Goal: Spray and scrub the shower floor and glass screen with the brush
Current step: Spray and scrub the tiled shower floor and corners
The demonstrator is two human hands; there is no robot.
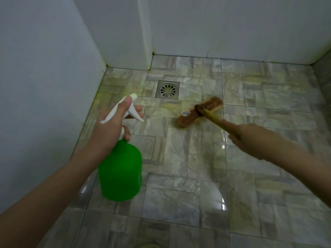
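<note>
**Bottle in the left hand, brush in the right, over a wet stone floor**

We are looking down at our own two bare arms reaching out over the shower floor (179, 158), a patchwork of glossy grey-green rectangular tiles with a marbled grain and thin dark grout lines, shining where it is wet.

Our left hand (111, 126) is gripping the spray bottle (120, 169) around its neck: the thumb is lying along the top of the white plastic spray head, and the fingers are curling in front of the long curved trigger. The bottle's body, a smooth, rounded, translucent green cylinder, is hanging below the hand, clear of the floor.

Our right hand (250, 138) is closing around the brush (200, 111) handle, a round yellowish stick, with the index finger lying straight along it. Beyond the fingertips the handle is running into a long, flat brown wooden block, whose bristle side is pressing down on the tiles; a small label is showing on the block's near end.

Just beyond the brush head, between our two hands, a square metal drain (167, 89) with a round slotted grate is sitting flush in the floor. Plain, matte pale walls (44, 86) are rising beside the left hand and beyond the drain.
</note>
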